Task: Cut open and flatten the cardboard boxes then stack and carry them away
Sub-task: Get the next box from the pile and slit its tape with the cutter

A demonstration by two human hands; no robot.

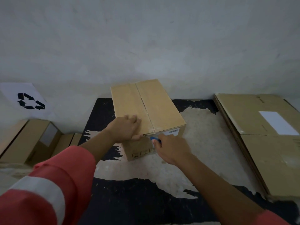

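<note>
A closed brown cardboard box (155, 104) stands on the floor near the wall, its top flaps meeting along a taped centre seam. My left hand (125, 127) lies flat on the near left part of the top, its thumb at the front edge. My right hand (170, 148) is closed around a blue-handled cutter (155, 139), whose tip touches the box's near top edge where the seam ends, beside a white barcode label (172, 132). The blade itself is too small to make out.
A stack of flattened boxes (259, 132) lies on the floor at the right. Several intact boxes (32, 140) sit at the left under a white recycling sign (24, 99) on the wall. The floor is worn black mat (129, 200) with pale patches.
</note>
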